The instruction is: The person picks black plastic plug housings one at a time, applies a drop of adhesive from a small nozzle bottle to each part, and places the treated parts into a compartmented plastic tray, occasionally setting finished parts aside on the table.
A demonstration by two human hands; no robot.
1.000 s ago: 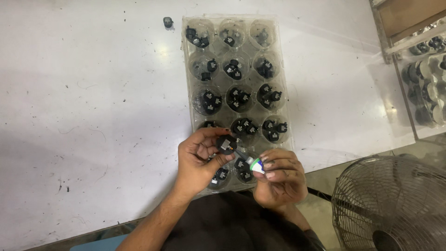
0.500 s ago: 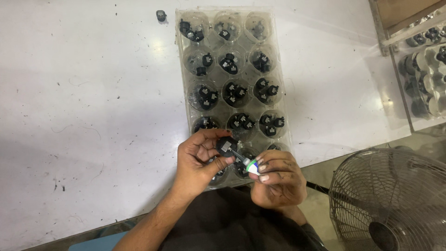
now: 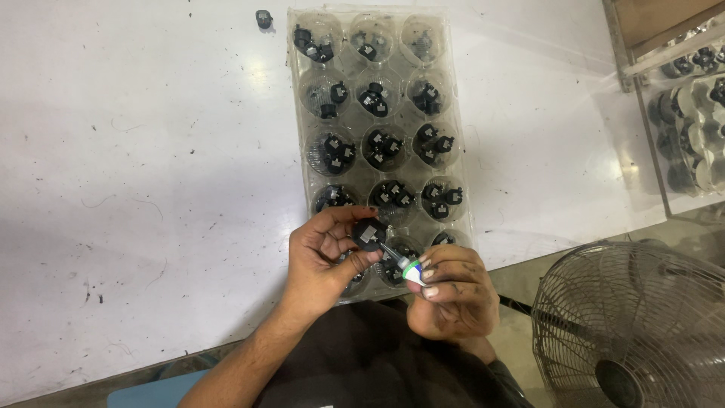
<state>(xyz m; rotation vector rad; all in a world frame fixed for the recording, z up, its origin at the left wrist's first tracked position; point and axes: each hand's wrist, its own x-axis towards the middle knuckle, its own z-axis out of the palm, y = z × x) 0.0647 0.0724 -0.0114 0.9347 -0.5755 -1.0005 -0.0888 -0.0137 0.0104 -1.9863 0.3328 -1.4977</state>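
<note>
My left hand pinches a small round black part between thumb and fingers, just above the near end of a clear plastic tray. My right hand grips a small tube with a green and white collar; its thin nozzle touches the black part. The tray has three columns of round cups, most holding a few small black parts. The nearest cups are partly hidden behind both hands.
The tray lies on a scuffed white table. One loose black part sits near the tray's far left corner. A metal fan cage stands below the table edge at right. More trays of parts fill a frame at far right.
The hands stay together over the tray's near end. The black part has turned in my left fingers and the tube's nozzle now meets it. The view has drifted slightly.
</note>
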